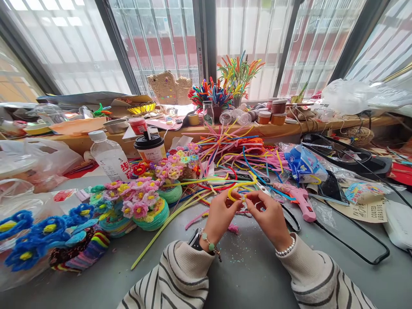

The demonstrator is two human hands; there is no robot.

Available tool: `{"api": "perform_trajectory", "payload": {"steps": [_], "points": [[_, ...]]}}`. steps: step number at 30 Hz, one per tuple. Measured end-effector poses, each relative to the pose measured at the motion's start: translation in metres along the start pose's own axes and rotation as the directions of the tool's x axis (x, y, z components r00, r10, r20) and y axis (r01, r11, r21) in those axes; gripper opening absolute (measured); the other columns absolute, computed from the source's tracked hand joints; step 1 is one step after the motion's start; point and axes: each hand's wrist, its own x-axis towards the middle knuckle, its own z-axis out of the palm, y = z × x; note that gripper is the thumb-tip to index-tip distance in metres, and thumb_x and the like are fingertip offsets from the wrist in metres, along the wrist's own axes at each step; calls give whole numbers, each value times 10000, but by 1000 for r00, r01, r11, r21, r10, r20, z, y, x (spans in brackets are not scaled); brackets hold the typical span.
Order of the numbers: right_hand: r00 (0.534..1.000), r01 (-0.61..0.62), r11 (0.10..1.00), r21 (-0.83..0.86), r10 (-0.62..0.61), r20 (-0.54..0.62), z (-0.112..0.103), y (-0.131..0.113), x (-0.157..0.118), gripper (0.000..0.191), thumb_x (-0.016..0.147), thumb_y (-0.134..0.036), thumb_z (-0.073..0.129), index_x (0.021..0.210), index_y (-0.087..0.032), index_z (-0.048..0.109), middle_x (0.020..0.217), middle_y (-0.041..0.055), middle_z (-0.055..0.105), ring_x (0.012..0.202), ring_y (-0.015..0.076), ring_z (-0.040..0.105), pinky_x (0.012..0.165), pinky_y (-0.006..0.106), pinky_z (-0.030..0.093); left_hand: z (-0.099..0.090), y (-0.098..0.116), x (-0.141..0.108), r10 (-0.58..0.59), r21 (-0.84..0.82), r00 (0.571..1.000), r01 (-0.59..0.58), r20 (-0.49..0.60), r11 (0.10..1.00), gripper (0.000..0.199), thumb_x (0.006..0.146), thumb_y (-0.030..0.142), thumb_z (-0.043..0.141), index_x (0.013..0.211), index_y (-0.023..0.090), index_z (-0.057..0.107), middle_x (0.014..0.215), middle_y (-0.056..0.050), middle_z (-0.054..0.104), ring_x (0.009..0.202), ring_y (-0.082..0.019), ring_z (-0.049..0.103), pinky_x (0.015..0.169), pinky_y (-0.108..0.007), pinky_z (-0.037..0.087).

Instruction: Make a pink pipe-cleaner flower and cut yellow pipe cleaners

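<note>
A yellow pipe cleaner [245, 183], bent into a curve, is pinched in my left hand [222, 216] above the grey table. My right hand [268, 218] has its fingertips pressed together close to the left ones, at the pipe cleaner's lower end. The exact spot where the fingertips meet is partly hidden. Behind both hands spreads a heap of loose pipe cleaners [222, 159] in pink, blue, red and yellow. A pink hot glue gun [298, 198] lies just right of my right hand. A scrap of pink fuzz [233, 228] rests between my wrists.
Pots of pink pipe-cleaner flowers [138, 199] and blue flowers [49, 228] stand on the left. Behind them are a plastic bottle [109, 159] and a lidded cup [149, 150]. The glue gun's black cord [350, 253] loops across the right side. A blue packet [302, 165] lies beyond it.
</note>
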Motion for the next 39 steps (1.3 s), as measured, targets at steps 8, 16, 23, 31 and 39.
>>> {"api": "perform_trajectory", "payload": {"steps": [8,16,23,31,39], "points": [[999,41,999,-12,-41,14,-2,0,2,124,718,-285,500,746,-188,571,770,46,585,592,143,510,478,255,420,0,0,0,46,57,999,-46,7,997,136,677,262,530,782,176,514,719,-10,580,635,-133,569,591,-232,449],[996,86,994,-69,-84,19,-3,3,2,96,727,-239,496,743,-181,571,763,37,591,583,132,521,485,245,427,0,-1,-1,45,121,999,-48,25,991,176,692,220,503,856,176,455,750,-6,558,641,-117,553,570,-217,441],[965,262,942,-207,-262,29,0,9,2,94,731,-170,474,773,-172,558,767,44,577,661,153,525,564,267,436,1,0,-2,62,94,998,-62,4,994,151,695,192,496,836,182,443,716,16,530,630,-108,557,580,-224,453],[955,288,934,-212,-296,-2,-8,11,6,117,752,-168,453,800,-177,559,789,46,573,657,147,525,542,256,434,-4,3,1,0,-17,997,-1,-72,1000,164,701,239,511,833,177,436,710,9,536,609,-114,585,561,-222,470],[958,288,951,-113,-285,43,-4,7,3,154,769,-243,471,848,-177,586,810,55,577,630,140,521,517,256,439,-2,2,0,80,-4,997,-80,-23,997,131,704,230,514,798,177,440,715,15,528,638,-107,568,593,-228,474]]}}
